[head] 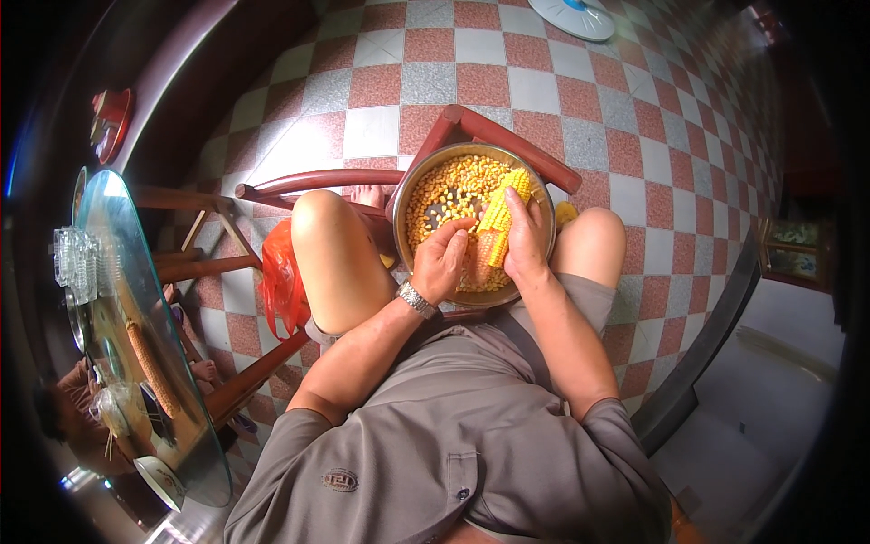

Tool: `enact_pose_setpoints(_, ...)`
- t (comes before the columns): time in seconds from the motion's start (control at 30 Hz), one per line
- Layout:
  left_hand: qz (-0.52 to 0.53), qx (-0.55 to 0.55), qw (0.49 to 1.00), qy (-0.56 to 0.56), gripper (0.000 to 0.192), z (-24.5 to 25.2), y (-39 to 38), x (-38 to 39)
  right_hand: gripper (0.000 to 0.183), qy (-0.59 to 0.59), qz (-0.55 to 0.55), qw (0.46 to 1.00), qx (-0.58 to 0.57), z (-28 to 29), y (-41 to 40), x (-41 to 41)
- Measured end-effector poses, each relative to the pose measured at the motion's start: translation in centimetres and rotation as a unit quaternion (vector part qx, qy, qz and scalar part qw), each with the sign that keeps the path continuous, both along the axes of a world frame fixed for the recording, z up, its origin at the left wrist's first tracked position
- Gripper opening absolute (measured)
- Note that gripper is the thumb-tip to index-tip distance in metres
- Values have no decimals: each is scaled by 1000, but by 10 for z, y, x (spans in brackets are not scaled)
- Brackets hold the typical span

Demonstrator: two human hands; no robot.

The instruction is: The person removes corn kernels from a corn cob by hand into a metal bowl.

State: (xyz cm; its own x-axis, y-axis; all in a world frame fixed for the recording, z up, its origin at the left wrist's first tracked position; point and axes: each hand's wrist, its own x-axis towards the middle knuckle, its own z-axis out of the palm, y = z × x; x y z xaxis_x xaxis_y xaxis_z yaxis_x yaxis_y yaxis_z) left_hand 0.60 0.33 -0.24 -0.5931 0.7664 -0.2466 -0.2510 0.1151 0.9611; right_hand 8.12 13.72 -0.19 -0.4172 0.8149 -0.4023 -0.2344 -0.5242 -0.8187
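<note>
A round metal basin (399,234) stands before me, between my knees, with many loose corn kernels (435,190) spread over its bottom. Over it, my right hand (527,238) grips a yellow ear of corn (501,214) from the side, thumb laid along it. The ear is tilted; its upper part bears full rows of kernels, while part of its lower end shows bare cob. My left hand (440,262), with a metal watch on its wrist, is beside the cob's lower left side, thumb and forefinger pinched together. Whether a kernel is between those fingertips cannot be seen.
A red wooden stool or chair frame (516,149) surrounds the basin. A red plastic bag (280,272) hangs by my left knee. On the left, a glass-topped table (197,408) holds a bare corncob (151,370), clear plastic trays (85,265) and a white bowl (160,481). Another person sits beyond it.
</note>
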Motion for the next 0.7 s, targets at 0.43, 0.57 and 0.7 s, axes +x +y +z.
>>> enact_pose_setpoints(0.43, -68, -34, 994, 81, 45, 15, -1, 2, 29, 95, 63, 988, -102, -2, 8, 5)
enact_pose_setpoints(0.57, -129, -15, 989, -75, 50, 6, -1, 4, 33, 68, 72, 993, -61, -13, 12, 9)
enact_pose_setpoints(0.7, -142, -2, 955, -260, 50, 2, -2, 7, 36, 24, 36, 999, 1, 5, 9, 3)
